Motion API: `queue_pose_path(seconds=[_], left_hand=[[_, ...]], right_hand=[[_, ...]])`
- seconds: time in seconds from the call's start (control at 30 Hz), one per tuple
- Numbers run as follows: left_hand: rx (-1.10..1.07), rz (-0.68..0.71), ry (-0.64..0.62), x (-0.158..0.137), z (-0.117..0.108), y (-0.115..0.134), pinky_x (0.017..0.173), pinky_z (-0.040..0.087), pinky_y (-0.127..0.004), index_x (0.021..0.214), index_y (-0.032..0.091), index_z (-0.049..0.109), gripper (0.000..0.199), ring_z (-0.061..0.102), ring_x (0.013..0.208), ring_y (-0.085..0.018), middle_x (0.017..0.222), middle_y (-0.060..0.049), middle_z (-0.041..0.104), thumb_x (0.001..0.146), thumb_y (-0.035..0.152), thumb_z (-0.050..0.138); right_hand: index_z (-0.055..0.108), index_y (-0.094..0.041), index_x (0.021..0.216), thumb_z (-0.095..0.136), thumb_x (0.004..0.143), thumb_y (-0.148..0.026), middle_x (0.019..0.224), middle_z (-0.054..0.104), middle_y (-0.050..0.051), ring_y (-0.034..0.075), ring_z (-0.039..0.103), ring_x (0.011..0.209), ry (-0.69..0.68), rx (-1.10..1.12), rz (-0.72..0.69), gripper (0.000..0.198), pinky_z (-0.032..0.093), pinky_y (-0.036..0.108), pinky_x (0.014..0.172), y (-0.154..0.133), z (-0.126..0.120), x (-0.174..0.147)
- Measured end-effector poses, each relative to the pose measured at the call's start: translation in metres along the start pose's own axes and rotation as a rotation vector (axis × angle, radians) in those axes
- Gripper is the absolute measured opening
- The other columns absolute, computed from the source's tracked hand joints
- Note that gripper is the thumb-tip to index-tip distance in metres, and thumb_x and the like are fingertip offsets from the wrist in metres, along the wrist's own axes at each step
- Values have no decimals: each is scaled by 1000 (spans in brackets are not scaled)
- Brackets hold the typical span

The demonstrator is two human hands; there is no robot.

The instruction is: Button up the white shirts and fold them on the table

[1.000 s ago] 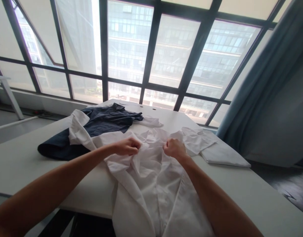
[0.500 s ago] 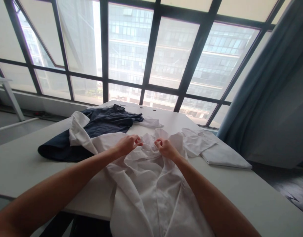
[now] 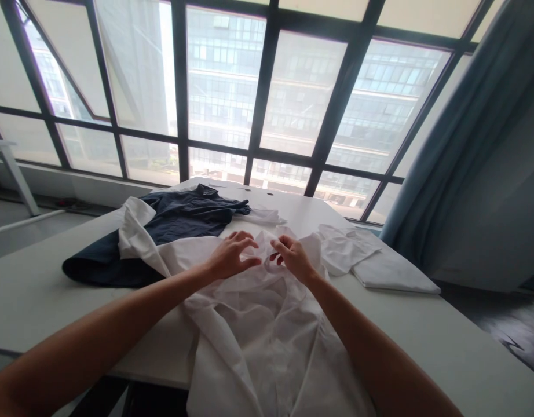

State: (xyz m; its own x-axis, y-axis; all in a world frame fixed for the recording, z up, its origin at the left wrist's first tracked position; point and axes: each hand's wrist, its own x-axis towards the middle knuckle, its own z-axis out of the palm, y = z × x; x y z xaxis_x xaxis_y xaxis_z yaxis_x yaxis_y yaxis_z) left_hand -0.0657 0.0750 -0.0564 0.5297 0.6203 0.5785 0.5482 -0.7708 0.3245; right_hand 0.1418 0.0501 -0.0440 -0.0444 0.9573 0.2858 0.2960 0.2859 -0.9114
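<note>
Pinching white shirt with right hand, holding left hand half-spread, seemingly empty, at its nine o'clock — risking, perhaps, slippage toward six from one-sided grip.

- I get backlight from the bright window filling the top, its glare paling the building outside.
- The white shirt greys into shade at bottom centre.
- I see wide-angle stretch slanting the blue curtain, upper right.

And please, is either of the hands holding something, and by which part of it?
The right hand appears to pinch the white shirt at its collar; the left hand is open, with nothing visible in its grip.
</note>
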Motion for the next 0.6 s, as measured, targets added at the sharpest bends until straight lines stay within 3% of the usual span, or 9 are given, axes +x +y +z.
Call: queue_pose_path(seconds=[0.07,0.13,0.27,0.4,0.5,0.6], left_hand=[[21,73,-71,0,2,8,99,39,-38,105,22,72,29,59,111,-27,117,-10,69,83,40,71],[22,38,-156,1,5,9,96,40,-35,96,21,74,19,65,97,-24,97,-7,74,86,36,67],[-74,-92,-155,0,10,3,75,43,-25,84,17,75,18,63,71,-17,72,-3,72,87,31,64],[-174,-103,-134,-4,12,0,64,39,-21,87,16,77,21,60,66,-14,70,-1,70,86,32,63],[-193,-88,-129,-5,12,3,64,39,-21,89,16,77,25,59,67,-14,73,-2,71,87,36,63],[-164,-61,-124,-6,12,8,72,41,-23,89,17,77,22,63,74,-16,78,-3,74,88,33,63]], right_hand=[[47,-21,74,61,74,-67,62,56,-2,15,63,58,7,58,-30,49,47,23,49,-4,2,-4],[50,-20,75,61,75,-68,65,58,-1,16,64,61,12,-4,-83,50,50,25,53,-4,4,-8],[61,-17,75,70,79,-50,73,65,3,14,59,63,-99,-421,-259,35,49,25,61,-1,7,-15],[70,-16,84,66,85,-30,80,70,5,14,60,68,-197,-612,-328,14,46,25,67,-5,6,-20],[73,-16,85,61,86,-23,80,72,6,14,61,70,-252,-650,-334,13,45,24,68,-13,5,-23],[72,-15,75,60,82,-20,69,71,4,14,61,64,-182,-676,-272,15,42,23,61,-17,9,-26]])
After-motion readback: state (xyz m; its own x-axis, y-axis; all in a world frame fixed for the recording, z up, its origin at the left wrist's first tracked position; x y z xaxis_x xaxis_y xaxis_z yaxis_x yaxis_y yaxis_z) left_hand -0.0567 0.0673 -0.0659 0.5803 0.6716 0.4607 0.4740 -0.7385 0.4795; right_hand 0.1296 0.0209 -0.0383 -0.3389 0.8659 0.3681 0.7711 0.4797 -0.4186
